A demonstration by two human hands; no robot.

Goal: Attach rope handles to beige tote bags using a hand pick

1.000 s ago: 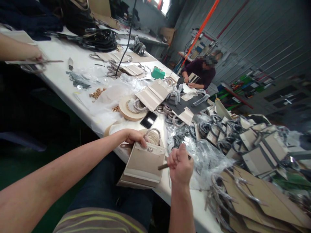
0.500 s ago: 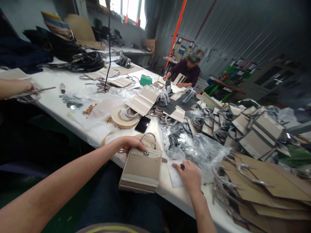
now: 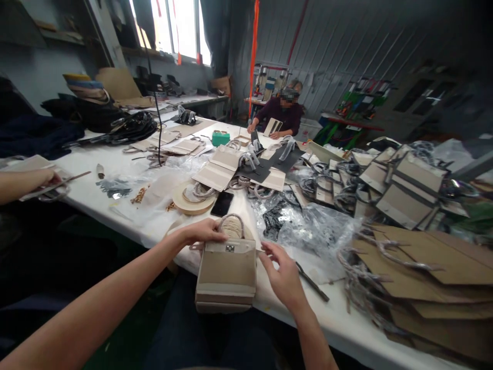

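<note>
some fingers of the left hand [image 3: 210, 231] are hidden behind the small beige bag [image 3: 229, 270], but that hand is closed on its top left corner, beside the handle [image 3: 242, 226]. the right hand [image 3: 280, 266] has finger and thumb near together at a little strap [image 3: 259, 251] on the bag's right side; i cannot tell if they pinch it. the bag is at the edge of the white table [image 3: 82, 191]. the brown pieces [image 3: 439, 254] are cut off at the right. the heap of bags [image 3: 406, 200] is too jumbled to count. i count one silver lock [image 3: 230, 248] on the bag, one black phone [image 3: 222, 204], one green box [image 3: 221, 137] and one dark stick [image 3: 313, 282].
</note>
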